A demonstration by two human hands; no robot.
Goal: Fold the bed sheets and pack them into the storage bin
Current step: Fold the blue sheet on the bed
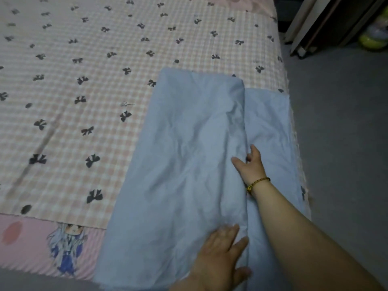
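Observation:
A light blue bed sheet point(189, 154) lies folded into a long strip on the right side of the bed, with a lower layer showing along its right edge. My left hand point(220, 257) rests flat on the sheet's near end, fingers spread on the folded edge. My right hand point(249, 166), with a gold bracelet on the wrist, sits further up along the same edge; its fingers curl under the upper layer and its thumb lies on top. No storage bin is in view.
The bed is covered by a pink checked sheet with black bows point(84, 80); a pink cartoon-print cloth point(42, 244) lies at its near edge. Grey floor point(340, 133) runs along the right. Dark furniture point(336, 24) and a yellow-green object point(371, 40) stand at the far right.

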